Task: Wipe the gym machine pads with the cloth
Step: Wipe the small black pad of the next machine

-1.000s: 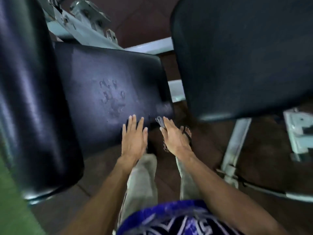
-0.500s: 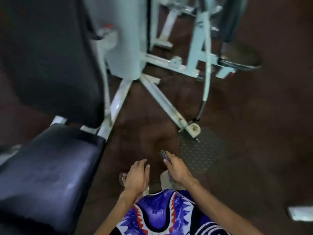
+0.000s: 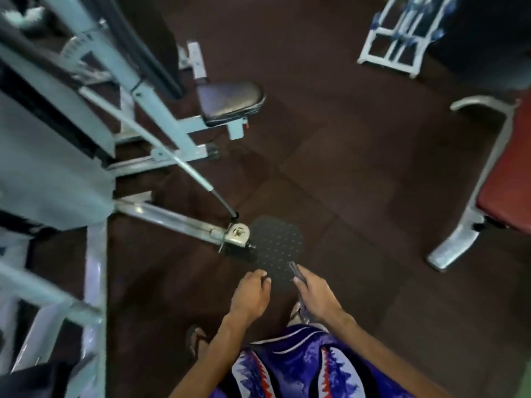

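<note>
Black pads gone; maroon floor [image 3: 359,168] instead

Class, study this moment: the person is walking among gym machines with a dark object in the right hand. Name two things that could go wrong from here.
1. The floor bar and its bolted end plate lie just ahead of the feet; a foot in a sandal could catch on them.
2. The right hand grips a thin dark object, which does not look like a cloth, and the left hand looks empty, so the seat pad may go unwiped.

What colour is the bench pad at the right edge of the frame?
Red. The bench pad sits on a light metal frame, seen in the head view.
</note>
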The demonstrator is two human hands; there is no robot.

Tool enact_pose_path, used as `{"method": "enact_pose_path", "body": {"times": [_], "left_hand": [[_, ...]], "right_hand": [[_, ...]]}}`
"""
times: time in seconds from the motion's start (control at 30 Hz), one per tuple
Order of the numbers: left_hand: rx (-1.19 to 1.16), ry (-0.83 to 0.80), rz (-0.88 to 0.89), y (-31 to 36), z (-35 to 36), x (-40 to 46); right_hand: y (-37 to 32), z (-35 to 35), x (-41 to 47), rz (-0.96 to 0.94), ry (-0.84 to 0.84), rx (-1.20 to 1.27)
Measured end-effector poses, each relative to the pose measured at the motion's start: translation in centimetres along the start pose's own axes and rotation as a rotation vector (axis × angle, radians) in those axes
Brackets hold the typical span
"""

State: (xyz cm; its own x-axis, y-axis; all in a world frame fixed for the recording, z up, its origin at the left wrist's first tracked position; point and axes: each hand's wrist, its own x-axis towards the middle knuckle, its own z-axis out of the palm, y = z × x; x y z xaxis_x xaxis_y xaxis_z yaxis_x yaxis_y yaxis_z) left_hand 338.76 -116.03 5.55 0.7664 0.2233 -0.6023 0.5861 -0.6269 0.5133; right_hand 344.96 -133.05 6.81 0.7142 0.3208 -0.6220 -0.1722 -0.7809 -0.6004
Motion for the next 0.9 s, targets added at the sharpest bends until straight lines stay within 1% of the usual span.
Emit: {"method": "enact_pose_path", "body": {"times": [0.17, 0.3, 0.43, 0.6, 0.73, 0.9], "left_hand": [[0.092, -0.052, 0.054, 8.1, 2.2, 3.9], [0.112, -0.072, 0.073, 11.8, 2.0, 7.5], [0.086, -0.078, 0.054, 14.2, 0.7, 11.9], [0.103, -0.062, 0.028, 15.9, -2.9, 18.9], [0.141, -0.034, 0.018, 17.4, -8.7, 25.9], [0.158, 0.016, 0.028, 19.0, -16.3, 33.4]], "right_hand": [[3.9, -7.6, 2.2, 0.070, 0.059, 0.046], [4.8, -11.3, 4.2, 0.096, 0.085, 0.088], [3.8, -14.0, 8.0, 0.075, 0.068, 0.111], [0.2, -17.6, 15.7, 0.038, 0.051, 0.103], [-4.4, -20.5, 23.6, 0.036, 0.032, 0.083], [-11.8, -23.9, 32.2, -0.003, 0.026, 0.093]]}}
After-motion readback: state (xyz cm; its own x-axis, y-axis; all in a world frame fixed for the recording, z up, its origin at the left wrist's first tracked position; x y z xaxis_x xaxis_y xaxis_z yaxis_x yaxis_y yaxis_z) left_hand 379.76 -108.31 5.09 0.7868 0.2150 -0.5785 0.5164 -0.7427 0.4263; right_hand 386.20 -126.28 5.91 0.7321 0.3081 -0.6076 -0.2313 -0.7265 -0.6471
